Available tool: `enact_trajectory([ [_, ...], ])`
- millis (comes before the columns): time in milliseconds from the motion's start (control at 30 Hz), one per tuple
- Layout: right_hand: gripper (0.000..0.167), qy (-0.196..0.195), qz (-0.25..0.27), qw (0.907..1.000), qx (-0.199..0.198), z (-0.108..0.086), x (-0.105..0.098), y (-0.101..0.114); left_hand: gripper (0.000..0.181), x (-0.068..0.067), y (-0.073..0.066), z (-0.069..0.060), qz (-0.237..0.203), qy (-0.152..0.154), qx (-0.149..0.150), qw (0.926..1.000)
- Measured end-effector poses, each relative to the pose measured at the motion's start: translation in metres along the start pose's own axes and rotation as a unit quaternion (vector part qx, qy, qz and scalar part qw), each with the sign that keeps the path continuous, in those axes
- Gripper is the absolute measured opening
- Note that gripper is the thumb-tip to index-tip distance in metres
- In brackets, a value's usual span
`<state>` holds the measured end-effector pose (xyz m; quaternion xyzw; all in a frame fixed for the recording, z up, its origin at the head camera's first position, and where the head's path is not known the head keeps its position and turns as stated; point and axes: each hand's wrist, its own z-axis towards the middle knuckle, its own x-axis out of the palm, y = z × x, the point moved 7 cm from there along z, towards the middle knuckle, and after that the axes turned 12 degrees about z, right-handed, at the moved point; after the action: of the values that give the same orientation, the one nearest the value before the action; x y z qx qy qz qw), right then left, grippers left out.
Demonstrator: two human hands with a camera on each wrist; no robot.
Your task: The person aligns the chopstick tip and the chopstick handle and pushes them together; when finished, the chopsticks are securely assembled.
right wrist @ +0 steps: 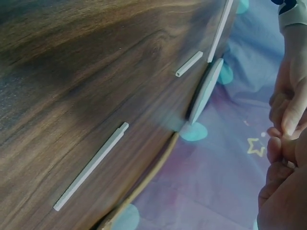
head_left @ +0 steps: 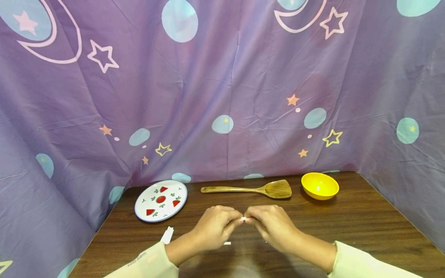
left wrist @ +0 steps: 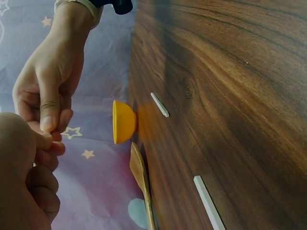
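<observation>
Raised above the table, the left hand (head_left: 215, 227) and the right hand (head_left: 276, 227) meet fingertip to fingertip. Between them, thumbs and fingers pinch a small white piece (head_left: 243, 219), mostly hidden by the fingers, so its full shape cannot be told. Below the hands, a short white stick (right wrist: 189, 63) lies on the wood near the left hand. A longer white stick (right wrist: 91, 167), squared with a narrower tip, lies below the right hand. By the left forearm is a bundle of white sticks (head_left: 167, 235), partly covered by the sleeve.
Behind the hands lies a wooden spatula (head_left: 274, 189). A white plate (head_left: 142, 206) with watermelon pictures sits at the back left, and a yellow bowl (head_left: 320, 187) at the back right. The dark wooden table (head_left: 365, 216) meets a purple patterned curtain (head_left: 201, 100).
</observation>
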<state>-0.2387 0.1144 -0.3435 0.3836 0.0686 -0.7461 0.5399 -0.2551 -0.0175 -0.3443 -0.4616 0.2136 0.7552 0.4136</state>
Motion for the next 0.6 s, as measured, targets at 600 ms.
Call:
enact_trajectory([
  [600,0.004,0.034,0.028,0.9983,0.036,0.0016,0.0021,-0.0052,0.013,-0.0012,0.0020,-0.0026,0.027,0.019,-0.016,0.9993],
])
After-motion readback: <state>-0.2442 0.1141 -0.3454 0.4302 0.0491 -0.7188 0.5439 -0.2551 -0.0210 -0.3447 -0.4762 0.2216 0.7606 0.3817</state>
